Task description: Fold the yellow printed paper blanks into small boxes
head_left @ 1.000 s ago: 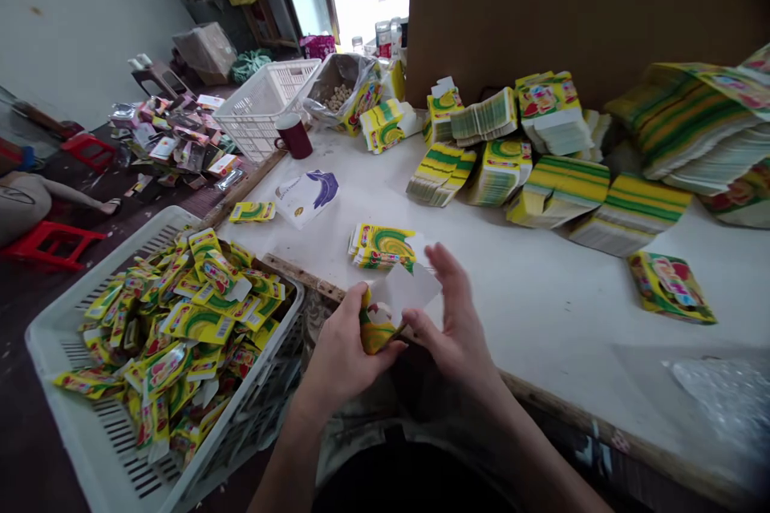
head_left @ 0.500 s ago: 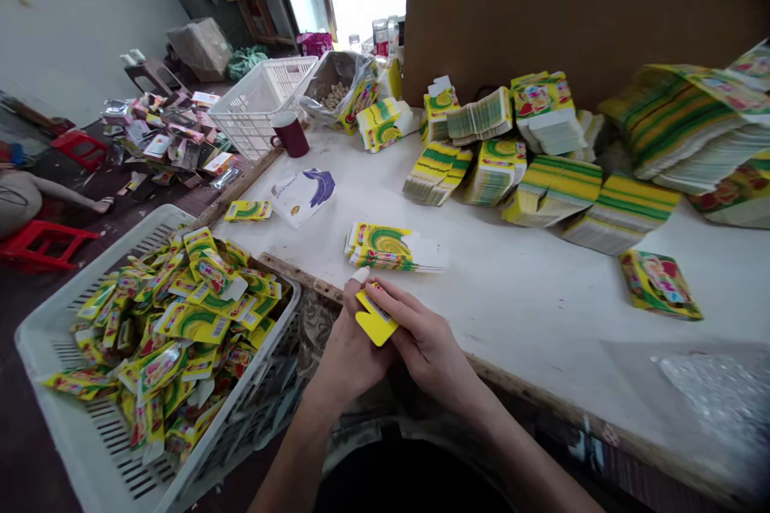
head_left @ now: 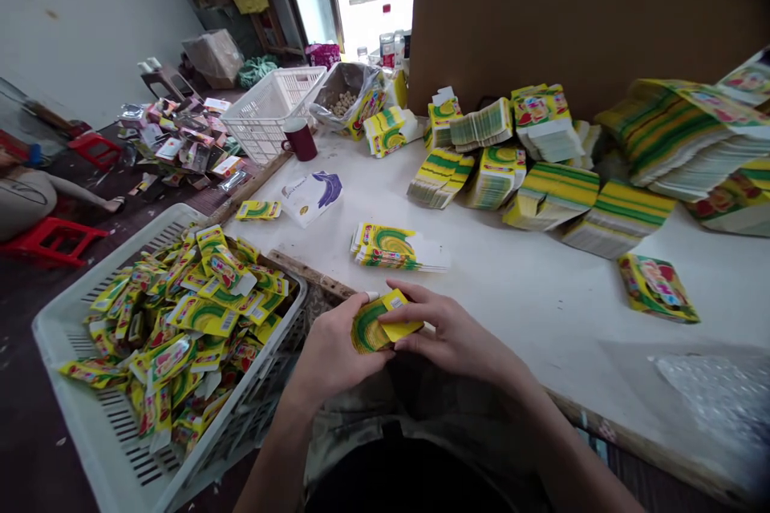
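Note:
Both my hands hold a small yellow and green folded carton (head_left: 380, 323) at the near edge of the white table (head_left: 523, 288). My left hand (head_left: 334, 349) grips its left side with the fingers curled under it. My right hand (head_left: 442, 333) pinches its right end, fingers closed on it. Just beyond the hands lies a short stack of flat cartons (head_left: 388, 246). To the left stands a white slotted crate (head_left: 78, 385) heaped with several finished yellow cartons (head_left: 192, 313).
Several stacks of flat printed cartons (head_left: 541, 176) line the back of the table before a brown cardboard sheet (head_left: 571, 8). A dark red mug (head_left: 299, 138), a white basket (head_left: 268, 108) and a white booklet (head_left: 311, 194) stand at the left. A loose carton pile (head_left: 658, 286) lies at the right.
The carton had a white flap open a second ago; it is now folded shut and turned flat between my hands, which have drawn slightly toward my body.

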`<state>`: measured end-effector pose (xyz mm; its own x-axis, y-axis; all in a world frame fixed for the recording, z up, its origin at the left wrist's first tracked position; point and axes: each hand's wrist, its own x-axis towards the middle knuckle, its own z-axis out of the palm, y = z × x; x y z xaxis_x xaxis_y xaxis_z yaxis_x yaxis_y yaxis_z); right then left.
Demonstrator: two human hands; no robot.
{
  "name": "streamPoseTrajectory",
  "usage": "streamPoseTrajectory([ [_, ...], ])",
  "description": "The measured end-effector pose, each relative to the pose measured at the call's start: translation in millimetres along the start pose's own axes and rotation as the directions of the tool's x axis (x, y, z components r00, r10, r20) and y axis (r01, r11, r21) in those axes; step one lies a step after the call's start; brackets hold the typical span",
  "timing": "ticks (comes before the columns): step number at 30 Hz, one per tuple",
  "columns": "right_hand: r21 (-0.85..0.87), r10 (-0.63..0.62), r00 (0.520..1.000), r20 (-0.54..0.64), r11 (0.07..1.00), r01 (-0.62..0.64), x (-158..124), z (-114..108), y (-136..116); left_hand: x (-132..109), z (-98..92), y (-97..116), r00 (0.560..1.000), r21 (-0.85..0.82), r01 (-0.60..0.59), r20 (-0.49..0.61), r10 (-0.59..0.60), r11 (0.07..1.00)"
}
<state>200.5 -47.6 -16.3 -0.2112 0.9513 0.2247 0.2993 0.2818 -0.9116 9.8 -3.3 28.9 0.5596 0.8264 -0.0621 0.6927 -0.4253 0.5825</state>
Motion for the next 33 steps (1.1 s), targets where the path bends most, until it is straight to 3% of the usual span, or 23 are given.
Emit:
streamPoseTrajectory([
  [4,0.078,-0.006,0.994,-0.105,0.997,0.014,4.8,8.1,-1.6,3.4,-0.1,1.1,0.998,0.069,-0.023,-0.057,0.027,0.997],
  [8,0.109,-0.046,0.995,-0.091,0.992,0.056,9.4,14.9,2.6,6.3,-2.4,-4.9,0.997,0.081,-0.017,-0.080,0.023,0.997],
  [13,-0.018,-0.042,0.995,0.091,0.999,0.044,12.4,1.2,7.5,7.4,-7.7,-13.6,0.998,0.081,-0.025,-0.055,0.030,0.996],
  [16,0.011,-0.063,0.984,0.166,0.998,0.063,12.2,-0.2,10.3,9.4,-8.3,-13.9,0.999,0.060,-0.018,-0.047,0.021,0.998],
  [22,0.070,0.049,0.998,-0.041,0.996,-0.046,15.2,29.7,14.5,11.3,1.0,-12.5,0.997,0.115,-0.012,-0.069,0.020,0.993],
  [25,0.067,0.008,0.995,-0.096,0.998,-0.002,17.3,30.7,16.5,11.7,-0.5,-25.7,0.986,0.126,0.085,-0.152,-0.066,0.988],
  [27,0.077,-0.008,0.987,-0.159,0.997,0.021,16.8,22.0,20.9,12.2,-10.7,-44.7,0.925,0.210,0.264,-0.330,-0.185,0.941],
  [29,0.058,0.046,0.966,-0.255,0.998,-0.032,15.5,10.4,29.0,11.2,-27.4,-69.9,0.774,0.321,0.516,-0.572,-0.272,0.794],
  [31,0.064,0.127,0.936,-0.328,0.992,-0.112,15.3,0.5,39.0,9.1,-45.1,-96.8,0.628,0.352,0.692,-0.724,-0.286,0.630],
  [32,0.090,0.163,0.923,-0.347,0.986,-0.140,15.9,-2.9,43.5,8.4,-52.0,-109.5,0.599,0.358,0.727,-0.748,-0.286,0.585],
  [33,0.123,0.192,0.914,-0.358,0.980,-0.157,17.2,-5.1,47.1,8.4,-56.7,-121.3,0.599,0.372,0.736,-0.747,-0.289,0.565],
])
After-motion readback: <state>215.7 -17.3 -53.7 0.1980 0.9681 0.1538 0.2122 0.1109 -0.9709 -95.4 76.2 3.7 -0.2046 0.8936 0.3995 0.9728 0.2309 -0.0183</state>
